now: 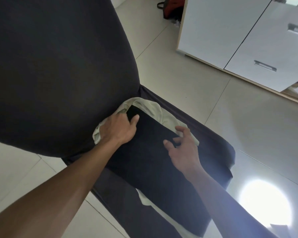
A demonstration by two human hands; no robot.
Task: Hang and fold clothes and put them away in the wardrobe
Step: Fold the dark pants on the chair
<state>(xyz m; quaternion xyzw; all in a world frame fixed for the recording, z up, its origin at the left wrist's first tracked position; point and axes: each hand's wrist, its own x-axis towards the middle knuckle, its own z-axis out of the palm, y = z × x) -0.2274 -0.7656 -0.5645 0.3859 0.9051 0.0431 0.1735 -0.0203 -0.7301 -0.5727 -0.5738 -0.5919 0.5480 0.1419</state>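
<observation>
We see matt black cloth on the chair cover (58, 66) and the dark garment (153, 152), soft pale-green fabric (155, 109) beneath it, glossy white cabinet fronts (213, 28) with brushed metal handles (265, 65), and shiny floor tiles (179, 79).

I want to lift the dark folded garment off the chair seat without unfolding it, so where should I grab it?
Probably take the dark garment by its two long side edges, one hand each side, since it lies as a long flat strip over the pale cloth.

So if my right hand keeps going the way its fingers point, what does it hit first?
Probably the pale green garment beside the black cloth; the right hand has fingertips already at its edge, though contact is unclear.
</observation>
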